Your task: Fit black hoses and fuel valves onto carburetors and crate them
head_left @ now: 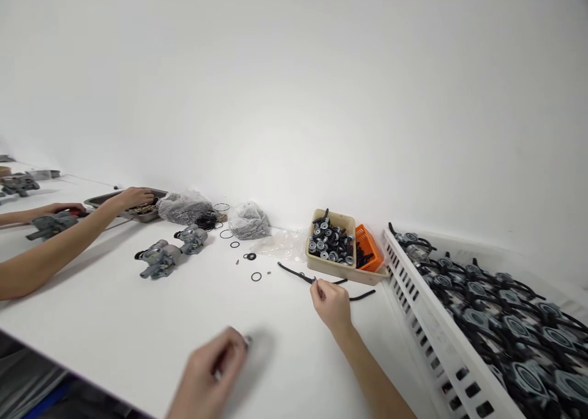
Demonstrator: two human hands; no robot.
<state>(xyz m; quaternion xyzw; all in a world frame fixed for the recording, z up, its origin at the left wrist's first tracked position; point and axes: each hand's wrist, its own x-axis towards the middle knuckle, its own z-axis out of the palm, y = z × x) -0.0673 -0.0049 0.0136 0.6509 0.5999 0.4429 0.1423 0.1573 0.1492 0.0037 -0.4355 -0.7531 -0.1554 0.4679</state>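
Note:
My right hand (333, 304) is closed in a pinch at the near end of a thin black rubber hose (293, 271). A small ring or clip shows on that hose close to the fingertips. Other black hose pieces (362, 296) lie just behind and to the right of this hand. Lower in view, my left hand (214, 370) is blurred, its thumb and forefinger closed around something small with a metallic glint that I cannot make out. Several black rubber rings (256, 277) lie on the white table (151, 333) beyond my left hand.
Metal carburetors (158, 260) stand at left. A beige bin (331, 263) of black-and-metal parts and an orange basket (369, 247) sit ahead. A white crate (432, 309) full of carburetors borders the right. Plastic bags (249, 220) lie by the wall. A co-worker's hand (135, 197) reaches into a tray.

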